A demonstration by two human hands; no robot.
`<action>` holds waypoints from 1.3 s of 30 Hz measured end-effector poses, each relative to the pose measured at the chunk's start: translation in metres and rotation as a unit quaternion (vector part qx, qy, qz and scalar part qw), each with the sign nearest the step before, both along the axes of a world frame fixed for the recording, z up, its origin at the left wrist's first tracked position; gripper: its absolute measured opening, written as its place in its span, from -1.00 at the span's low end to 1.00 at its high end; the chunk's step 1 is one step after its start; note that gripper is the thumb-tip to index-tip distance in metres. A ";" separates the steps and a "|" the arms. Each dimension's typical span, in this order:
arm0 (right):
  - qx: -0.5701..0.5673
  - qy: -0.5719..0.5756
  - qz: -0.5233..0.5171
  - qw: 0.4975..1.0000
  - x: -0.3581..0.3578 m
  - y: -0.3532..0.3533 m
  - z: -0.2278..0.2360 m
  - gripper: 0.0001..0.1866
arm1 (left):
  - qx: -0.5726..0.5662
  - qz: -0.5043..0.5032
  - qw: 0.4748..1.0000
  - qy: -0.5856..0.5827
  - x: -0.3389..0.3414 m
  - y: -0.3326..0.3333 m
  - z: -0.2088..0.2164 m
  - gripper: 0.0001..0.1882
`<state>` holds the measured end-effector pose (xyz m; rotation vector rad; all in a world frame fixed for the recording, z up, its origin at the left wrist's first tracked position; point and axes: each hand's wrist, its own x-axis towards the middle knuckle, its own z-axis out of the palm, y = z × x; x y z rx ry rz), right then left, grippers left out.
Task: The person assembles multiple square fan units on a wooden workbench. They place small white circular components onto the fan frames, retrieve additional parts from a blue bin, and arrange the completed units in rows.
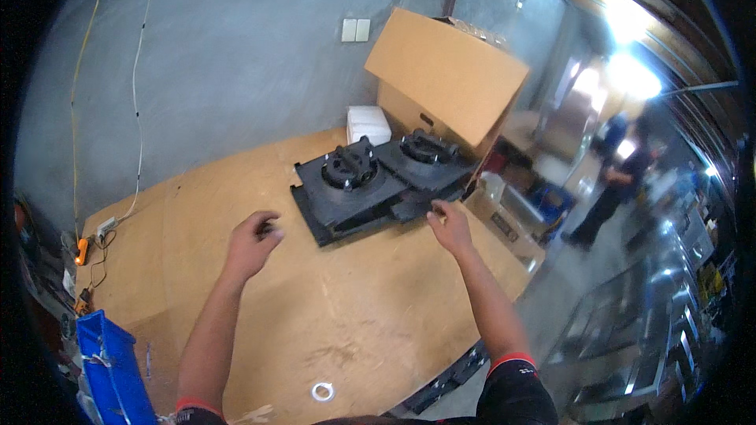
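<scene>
Two black plastic panels lie side by side on the wooden table, their edges overlapping. Both the left panel [331,208] and the right panel [421,177] carry a raised round fitting on top. To the left of the panels, my left hand [253,242] hovers over the table with loosely bent fingers and nothing in it. My right hand [451,228] is at the near right edge of the right panel. Its fingers are bent and a little apart, and whether they touch the panel cannot be made out.
Behind the panels stand an open cardboard box [449,79] and a white block [368,123]. A white ring [323,391] lies on the table [315,307] near me. A blue bin [114,370] is at the left, near cables and an orange plug [82,252]. Another person [618,177] stands farther right.
</scene>
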<state>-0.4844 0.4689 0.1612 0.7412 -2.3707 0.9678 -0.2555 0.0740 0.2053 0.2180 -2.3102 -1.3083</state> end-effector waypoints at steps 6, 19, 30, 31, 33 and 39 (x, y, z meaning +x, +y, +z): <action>0.182 0.018 -0.037 0.982 -0.142 -0.011 0.083 -0.49 | -0.117 0.079 0.984 -0.104 -0.230 0.045 -0.005 -0.38; 0.386 -0.145 -0.045 0.910 -0.310 -0.044 0.076 -0.56 | 0.041 0.183 0.952 -0.242 -0.361 0.075 -0.047 -0.01; 0.269 -0.189 0.010 0.944 -0.328 -0.026 0.060 -0.48 | 0.205 0.085 0.966 -0.134 -0.216 -0.010 -0.026 -0.23; 0.262 -0.174 0.030 0.949 -0.312 -0.037 0.062 -0.48 | 0.249 0.096 0.959 -0.095 -0.175 -0.018 -0.037 -0.19; 0.294 -0.128 0.004 0.947 -0.317 -0.030 0.055 -0.49 | 0.289 0.112 0.950 -0.034 -0.102 -0.020 -0.051 -0.14; 0.342 -0.091 -0.004 0.935 -0.354 -0.026 0.043 -0.55 | 0.106 0.261 0.951 -0.126 0.101 0.001 -0.062 -0.12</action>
